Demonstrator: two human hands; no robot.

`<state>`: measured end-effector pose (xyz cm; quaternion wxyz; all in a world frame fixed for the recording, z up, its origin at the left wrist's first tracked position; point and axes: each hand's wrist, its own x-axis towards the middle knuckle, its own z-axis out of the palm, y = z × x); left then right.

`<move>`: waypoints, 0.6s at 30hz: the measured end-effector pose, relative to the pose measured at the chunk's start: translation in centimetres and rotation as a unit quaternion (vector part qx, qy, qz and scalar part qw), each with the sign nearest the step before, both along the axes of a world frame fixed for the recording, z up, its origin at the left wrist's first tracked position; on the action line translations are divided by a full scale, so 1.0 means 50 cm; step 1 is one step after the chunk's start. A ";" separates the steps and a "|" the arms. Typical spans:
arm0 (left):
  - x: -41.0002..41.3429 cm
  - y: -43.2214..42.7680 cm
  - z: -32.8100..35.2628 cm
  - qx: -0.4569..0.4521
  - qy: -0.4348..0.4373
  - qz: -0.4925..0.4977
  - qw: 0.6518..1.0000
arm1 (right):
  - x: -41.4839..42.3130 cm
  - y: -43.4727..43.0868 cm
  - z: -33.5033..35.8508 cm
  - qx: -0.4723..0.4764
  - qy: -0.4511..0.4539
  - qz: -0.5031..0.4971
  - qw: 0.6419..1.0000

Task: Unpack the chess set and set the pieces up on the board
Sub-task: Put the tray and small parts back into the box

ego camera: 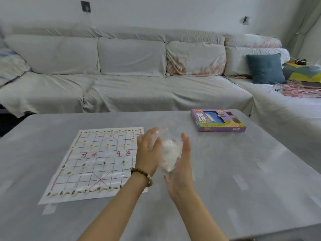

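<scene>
On the left half of the grey table (243,180), a thin white sheet board printed with a red grid (97,164) is laid flat. Small round cream pieces (107,145) are seen along its far and near rows and on the lines between; its near right corner is hidden by the forearm.

Just right of the board, the left hand (147,153), with a brown bead bracelet (144,176) at the wrist, is raised above the table. Its fingers are laid against the left side of a crumpled clear plastic bag (171,153); whether they curl round it cannot be told through the blur.

The bag is held between both palms, off the table. What the white mass inside is cannot be made out. The bag is judged light, soft and slippery, so it is best taken at its gathered top or cradled from below.

The right hand (184,171) is pressed to the bag's right and underside, fingers straight and together.

At the far right a flat purple cardboard box (218,121) is lying closed.
</scene>
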<state>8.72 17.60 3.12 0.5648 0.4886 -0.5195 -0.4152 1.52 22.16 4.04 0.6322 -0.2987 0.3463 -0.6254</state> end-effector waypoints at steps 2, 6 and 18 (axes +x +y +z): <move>0.069 0.036 0.013 -0.002 0.019 -0.036 0.999 | 0.071 -0.011 0.030 -0.013 0.009 0.011 1.000; 0.225 0.081 0.034 -0.048 0.000 0.094 0.994 | 0.242 0.009 0.047 -0.053 0.045 0.157 0.985; 0.830 0.345 -0.043 -0.012 -0.100 0.455 0.885 | 0.684 0.119 -0.020 -0.162 0.230 0.464 0.840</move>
